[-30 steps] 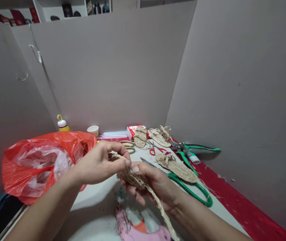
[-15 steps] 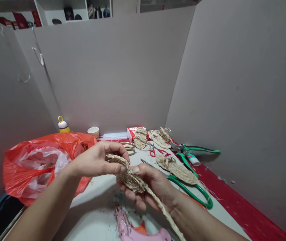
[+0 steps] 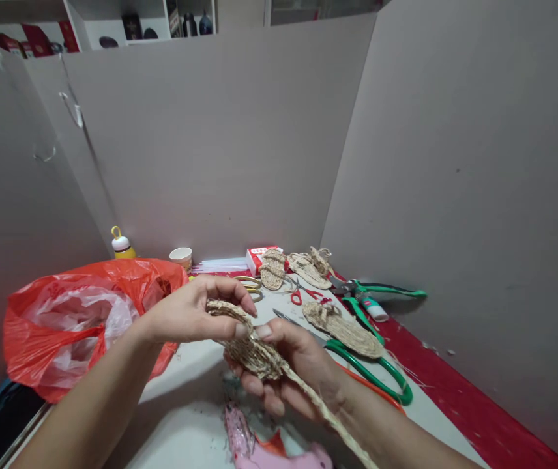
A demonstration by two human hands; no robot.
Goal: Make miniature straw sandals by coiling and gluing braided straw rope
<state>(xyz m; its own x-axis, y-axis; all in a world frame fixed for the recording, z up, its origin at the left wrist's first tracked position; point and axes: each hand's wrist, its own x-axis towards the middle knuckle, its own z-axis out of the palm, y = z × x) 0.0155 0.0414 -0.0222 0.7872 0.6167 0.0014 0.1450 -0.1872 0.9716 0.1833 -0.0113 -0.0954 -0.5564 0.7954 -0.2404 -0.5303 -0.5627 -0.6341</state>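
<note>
Left end of the tabletop [image 3: 176,430]: a crumpled red plastic bag [image 3: 19,329], open at the top, with translucent white plastic inside.
Behind the bag: a yellow bottle with a white cap and a yellow loop [image 3: 122,245], and farther right a pale paper cup [image 3: 181,259].
Left hand [image 3: 201,312]: reaching in from the left, thumb and fingers pinching the curved upper band of the woven piece.
Woven piece of tan straw [image 3: 258,359]: raised above the tabletop between both hands, tilted, the two thumb tips close together on it.
Below the woven piece: a pink plastic glue gun with an orange trigger [image 3: 254,457], cut off by the bottom edge.
Back row: thin whitish sticks [image 3: 220,266], a red and white box [image 3: 253,262], a small straw sandal [image 3: 272,270] in front of the box.
Right hand [image 3: 303,352]: cupping the piece's near end, thumb above, fingers curled beneath.
Pale twisted straw cord [image 3: 330,417]: trailing from the piece across the right wrist.
Right side: a larger straw sandal [image 3: 347,332], green-handled scissors [image 3: 407,391], and pruners with green and black handles [image 3: 391,288].
</note>
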